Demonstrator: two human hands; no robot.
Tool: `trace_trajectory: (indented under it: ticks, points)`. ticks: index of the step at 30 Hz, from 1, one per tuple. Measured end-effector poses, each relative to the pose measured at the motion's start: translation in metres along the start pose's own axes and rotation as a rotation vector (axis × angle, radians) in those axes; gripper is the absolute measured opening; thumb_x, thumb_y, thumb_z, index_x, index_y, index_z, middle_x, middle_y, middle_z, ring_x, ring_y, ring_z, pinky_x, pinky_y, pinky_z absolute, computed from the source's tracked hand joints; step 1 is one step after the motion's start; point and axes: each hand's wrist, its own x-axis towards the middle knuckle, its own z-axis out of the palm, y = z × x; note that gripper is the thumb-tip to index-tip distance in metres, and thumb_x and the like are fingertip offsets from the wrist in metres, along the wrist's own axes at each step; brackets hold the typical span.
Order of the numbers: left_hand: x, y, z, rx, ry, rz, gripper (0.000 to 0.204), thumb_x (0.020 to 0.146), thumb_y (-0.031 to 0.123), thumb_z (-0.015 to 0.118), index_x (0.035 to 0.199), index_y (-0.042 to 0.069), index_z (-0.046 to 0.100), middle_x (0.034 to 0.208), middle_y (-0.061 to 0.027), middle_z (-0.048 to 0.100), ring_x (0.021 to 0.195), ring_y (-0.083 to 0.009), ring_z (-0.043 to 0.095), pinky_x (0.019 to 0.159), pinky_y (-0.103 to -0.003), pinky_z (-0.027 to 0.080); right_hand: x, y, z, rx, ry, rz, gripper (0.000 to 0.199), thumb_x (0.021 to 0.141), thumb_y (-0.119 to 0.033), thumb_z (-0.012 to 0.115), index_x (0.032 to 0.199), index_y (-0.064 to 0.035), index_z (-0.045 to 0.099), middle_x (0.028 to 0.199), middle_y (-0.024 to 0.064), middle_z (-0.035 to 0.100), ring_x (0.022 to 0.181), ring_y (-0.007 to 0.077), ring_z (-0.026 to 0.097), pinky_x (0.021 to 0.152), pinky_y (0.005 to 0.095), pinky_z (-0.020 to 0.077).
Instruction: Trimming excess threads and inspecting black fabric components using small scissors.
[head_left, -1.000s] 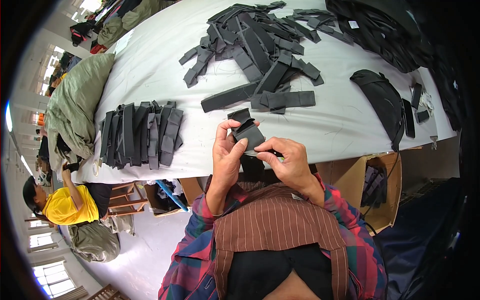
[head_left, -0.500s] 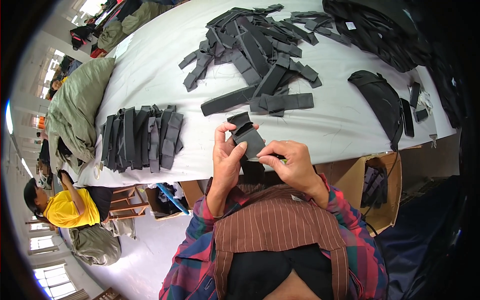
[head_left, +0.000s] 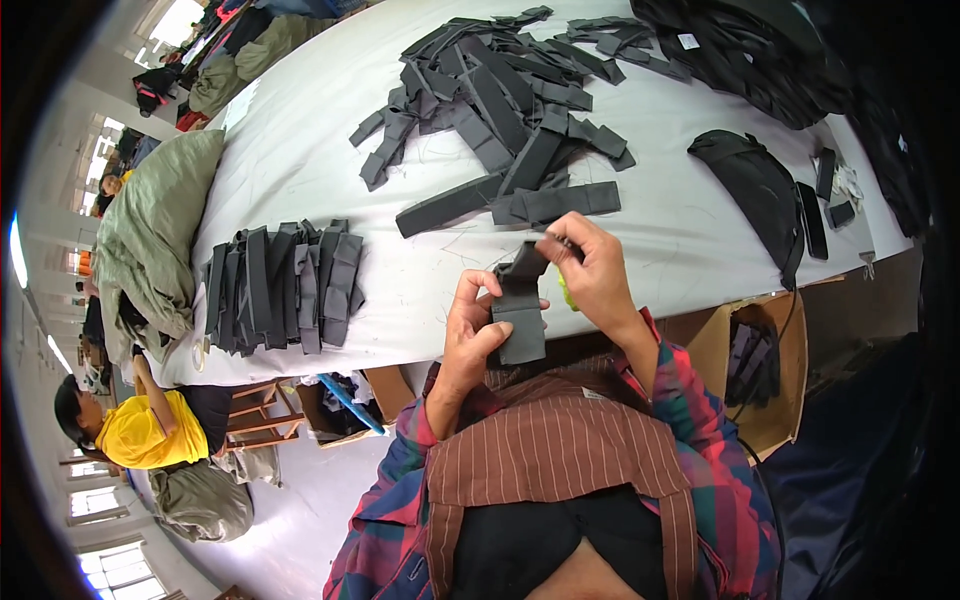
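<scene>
My left hand (head_left: 472, 335) grips a dark grey fabric strip (head_left: 520, 335) at the table's near edge, thumb lying across its front. The strip hangs upright, its upper end folded over. Close to that upper end is my right hand (head_left: 592, 265), thumb and fingers pinched together and somewhat blurred. Whether the fingertips touch the strip is unclear. Something small and yellow-green (head_left: 568, 290) shows beneath the right palm, mostly hidden by the hand; its kind cannot be made out.
A loose heap of dark strips (head_left: 490, 90) lies ahead, and a neat row of them (head_left: 285, 285) at left. To the right are a black pouch (head_left: 745, 185) and phone (head_left: 811, 220). Cardboard boxes (head_left: 785, 400) stand below the table. A yellow-shirted person (head_left: 150, 430) sits left.
My right hand has gone from the strip's lower corner up to its folded upper end. The left hand has shifted slightly right and down, turning the strip more upright.
</scene>
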Motion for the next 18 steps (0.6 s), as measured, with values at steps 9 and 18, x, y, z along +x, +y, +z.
trace_trajectory:
  ticks: [9,18]
  points:
    - [0.008,0.006,0.004,0.254,0.137,-0.044,0.035,0.090,0.006,0.059,0.113,0.008,0.034,0.100,-0.0208,0.064,0.090,-0.0215,0.065,0.075,-0.032,0.054,0.004,-0.011,-0.003,0.120,0.040,0.042,0.015,0.088,-0.007,0.063,0.078,-0.0006,0.055,0.064,-0.0037,0.046,0.061,0.0044,0.040,0.054,0.0214,0.0345]
    - [0.009,0.004,-0.009,0.121,0.235,-0.044,0.022,0.096,0.014,0.051,0.104,-0.002,0.063,0.092,-0.0027,0.066,0.079,-0.0056,0.058,0.070,-0.019,0.046,-0.024,-0.007,0.011,-0.155,-0.140,-0.426,0.030,0.055,0.010,0.063,0.079,-0.0058,0.062,0.085,0.0057,0.061,0.067,0.0243,0.060,0.057,0.0323,0.0463]
